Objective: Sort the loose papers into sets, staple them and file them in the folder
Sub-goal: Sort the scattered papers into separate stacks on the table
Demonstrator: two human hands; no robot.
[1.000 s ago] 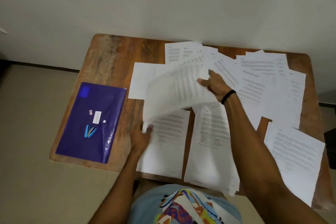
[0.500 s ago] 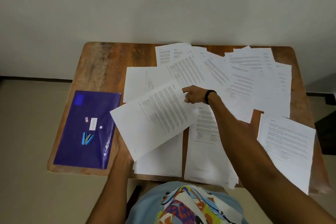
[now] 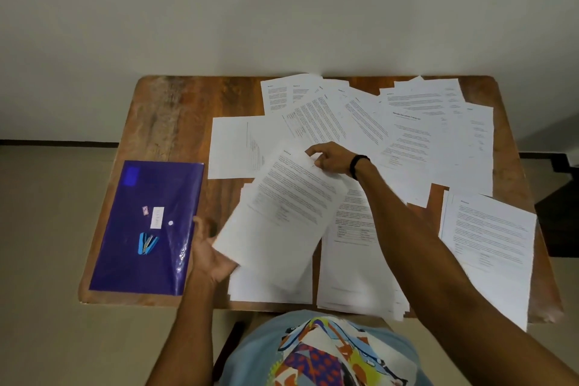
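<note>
A printed sheet (image 3: 288, 207) hangs tilted over the near left stack of papers (image 3: 269, 288). My right hand (image 3: 332, 158) pinches its top right corner. My left hand (image 3: 210, 254) supports its lower left corner from below with the palm up, fingers partly hidden by the sheet. Loose printed papers (image 3: 391, 122) lie fanned over the far right of the wooden table (image 3: 175, 116). A purple folder (image 3: 150, 226) lies at the near left, with a small blue stapler (image 3: 147, 243) on top of it.
A second stack of papers (image 3: 354, 273) lies at the near middle and a third (image 3: 492, 244) at the near right, overhanging the table edge. A blank sheet (image 3: 232, 144) lies behind the held one. The wall runs along the table's far edge.
The sheet, curled up in the air a second ago, has come down flatter and lower over the near left stack. My left hand slid left to its lower corner, beside the folder.
</note>
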